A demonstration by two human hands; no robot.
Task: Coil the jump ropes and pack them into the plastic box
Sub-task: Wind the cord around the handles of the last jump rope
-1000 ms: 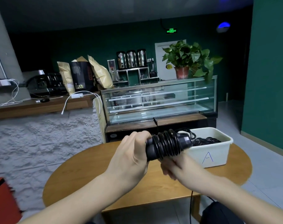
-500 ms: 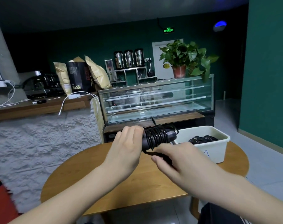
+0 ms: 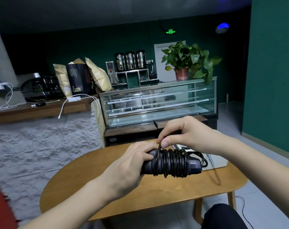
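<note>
My left hand (image 3: 132, 164) grips the left end of two black jump-rope handles (image 3: 192, 165) held side by side above the table. Black cord (image 3: 171, 162) is wound in several turns around them. Above the bundle, my right hand (image 3: 183, 134) pinches a strand of that cord between thumb and forefinger at the left edge of the winding. A loose loop of cord hangs off the handles' right end. The white plastic box (image 3: 220, 162) sits behind on the table's right, mostly hidden by my hands and the bundle.
The oval wooden table (image 3: 91, 176) lies under my hands. A glass display case (image 3: 157, 103) stands behind it, with a potted plant (image 3: 186, 61) on top. A stone-faced counter (image 3: 41, 138) fills the left. A thin cable trails on the floor at lower right.
My right hand has risen from under the bundle to above it, carrying the cord over the handles. The bundle has dropped lower, toward the table, and now covers the box.
</note>
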